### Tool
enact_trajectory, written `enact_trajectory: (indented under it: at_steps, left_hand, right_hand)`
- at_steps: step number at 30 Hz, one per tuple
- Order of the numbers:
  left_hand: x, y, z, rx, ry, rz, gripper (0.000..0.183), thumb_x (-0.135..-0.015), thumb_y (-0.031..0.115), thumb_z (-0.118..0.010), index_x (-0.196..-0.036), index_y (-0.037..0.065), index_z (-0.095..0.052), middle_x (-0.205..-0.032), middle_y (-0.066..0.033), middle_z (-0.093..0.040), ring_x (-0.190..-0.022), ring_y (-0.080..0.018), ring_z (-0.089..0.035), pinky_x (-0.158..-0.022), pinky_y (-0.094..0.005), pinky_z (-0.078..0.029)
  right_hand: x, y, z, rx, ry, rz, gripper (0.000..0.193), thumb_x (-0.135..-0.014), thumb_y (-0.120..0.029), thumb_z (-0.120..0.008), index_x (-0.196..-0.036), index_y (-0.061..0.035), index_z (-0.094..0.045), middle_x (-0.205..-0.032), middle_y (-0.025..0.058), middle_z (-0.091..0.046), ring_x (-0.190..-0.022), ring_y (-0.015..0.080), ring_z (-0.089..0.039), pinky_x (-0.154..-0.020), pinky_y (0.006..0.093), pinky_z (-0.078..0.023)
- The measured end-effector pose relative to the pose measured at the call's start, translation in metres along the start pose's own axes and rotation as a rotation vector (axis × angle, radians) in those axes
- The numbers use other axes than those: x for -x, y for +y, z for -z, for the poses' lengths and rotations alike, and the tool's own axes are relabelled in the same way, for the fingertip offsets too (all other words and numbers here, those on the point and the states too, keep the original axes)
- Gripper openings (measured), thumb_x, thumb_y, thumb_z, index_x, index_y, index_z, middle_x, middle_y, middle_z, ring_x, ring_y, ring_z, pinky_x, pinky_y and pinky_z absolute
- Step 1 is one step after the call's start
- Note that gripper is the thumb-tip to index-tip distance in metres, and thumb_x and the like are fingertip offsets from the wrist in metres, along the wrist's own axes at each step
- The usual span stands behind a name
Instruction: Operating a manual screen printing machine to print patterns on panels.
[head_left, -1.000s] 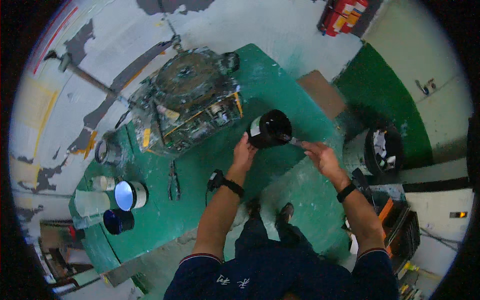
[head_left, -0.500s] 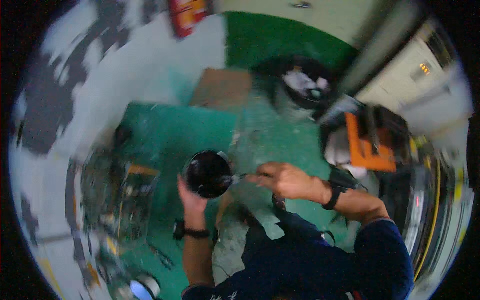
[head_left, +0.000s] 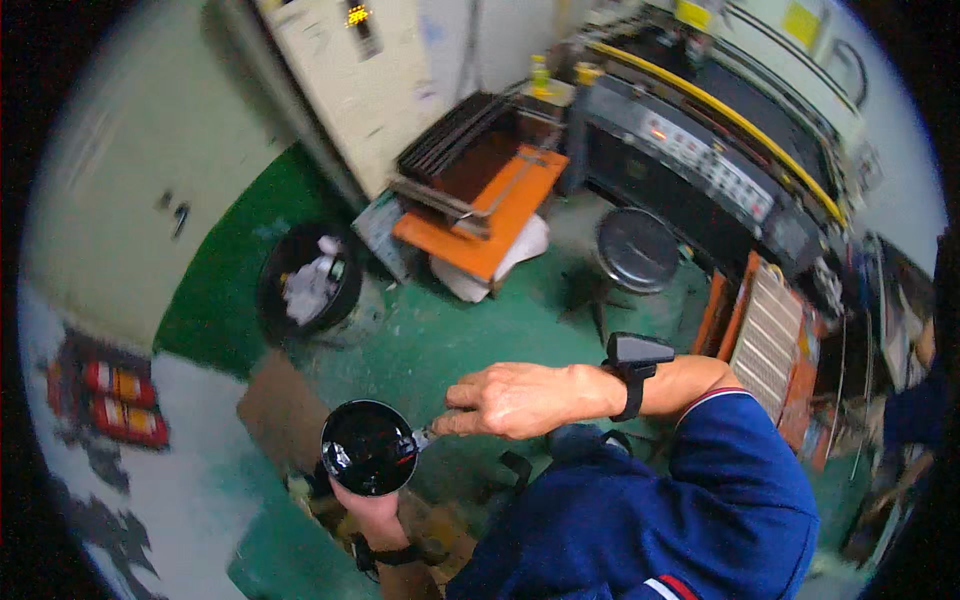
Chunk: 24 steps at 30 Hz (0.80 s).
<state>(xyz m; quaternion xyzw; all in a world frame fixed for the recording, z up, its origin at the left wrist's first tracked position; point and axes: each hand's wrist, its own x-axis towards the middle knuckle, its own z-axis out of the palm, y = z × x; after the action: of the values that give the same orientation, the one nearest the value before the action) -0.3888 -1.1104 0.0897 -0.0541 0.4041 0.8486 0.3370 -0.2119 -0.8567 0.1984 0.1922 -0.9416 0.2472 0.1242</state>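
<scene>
Below the frame's centre-left, the left hand (head_left: 368, 508) curls round the lower side of a black tub (head_left: 370, 452); the right hand (head_left: 500, 400), near centre, pinches a slim tool (head_left: 424, 438) at its right rim. At left, 2 red cylinders (head_left: 130, 420) bear yellow labels, print too blurred to read.

Bin (head_left: 347, 298) beyond tub (head_left: 368, 414) (rubbish (head_left: 310, 290) inside), stool (head_left: 638, 248) to right

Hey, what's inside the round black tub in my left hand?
Inside the tub, dark, shiny stuff shows, glinting in the light. It hides the bottom, so its depth can't be told.
</scene>
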Motion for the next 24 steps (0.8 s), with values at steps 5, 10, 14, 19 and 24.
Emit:
enact_trajectory:
  at_steps: [5,10,14,19,24]
  left_hand:
    - [-0.024,-0.065,-0.138,0.165,-0.315,0.376,0.054,-0.09,0.043,-0.044,-0.134,0.012,-0.048,-0.137,-0.0138,-0.048,-0.124,-0.0336,-0.046,-0.104,-0.0537,-0.036]
    - [-0.082,-0.156,-0.211,0.06,-0.507,0.51,0.054,-0.092,0.044,-0.042,-0.134,0.011,-0.048,-0.136,-0.0123,-0.049,-0.124,-0.0329,-0.047,-0.105,-0.0532,-0.036]
    - [-0.111,-0.23,-0.278,-0.07,-0.527,0.605,0.051,-0.095,0.043,-0.039,-0.135,0.013,-0.046,-0.138,-0.0103,-0.047,-0.125,-0.03,-0.046,-0.104,-0.0505,-0.038]
    - [-0.136,-0.295,-0.362,-0.206,-0.901,0.611,0.062,-0.094,0.047,-0.047,-0.144,0.014,-0.03,-0.141,-0.0052,-0.04,-0.125,-0.0246,-0.045,-0.103,-0.0439,-0.039]
    - [-0.145,-0.34,-0.432,-0.195,-1.191,0.771,0.093,-0.079,0.037,-0.074,-0.148,0.014,-0.016,-0.14,-0.0105,-0.039,-0.12,-0.0248,-0.05,-0.101,-0.0398,-0.04]
  right_hand:
    - [0.099,-0.007,0.093,0.061,0.078,-0.241,0.038,-0.077,-0.01,-0.052,-0.113,-0.0023,-0.055,-0.08,0.0139,-0.051,-0.077,0.0323,-0.058,-0.064,0.0419,-0.049]
    - [0.159,-0.001,0.121,0.223,0.19,-0.651,0.032,-0.08,-0.016,-0.058,-0.111,-0.0067,-0.058,-0.075,0.0116,-0.051,-0.071,0.0312,-0.058,-0.059,0.042,-0.048]
    - [0.208,0.015,0.142,0.327,0.278,-0.863,0.029,-0.083,-0.02,-0.063,-0.109,-0.0083,-0.06,-0.076,0.0119,-0.055,-0.07,0.0315,-0.059,-0.059,0.0418,-0.048]
    - [0.251,0.027,0.184,0.349,0.414,-1.105,0.025,-0.082,-0.017,-0.067,-0.104,-0.0052,-0.065,-0.076,0.0133,-0.058,-0.068,0.0333,-0.059,-0.059,0.0419,-0.047]
    - [0.285,0.027,0.223,0.368,0.547,-1.3,0.025,-0.082,-0.016,-0.068,-0.103,-0.0038,-0.066,-0.075,0.0145,-0.06,-0.068,0.0338,-0.06,-0.06,0.0415,-0.047]
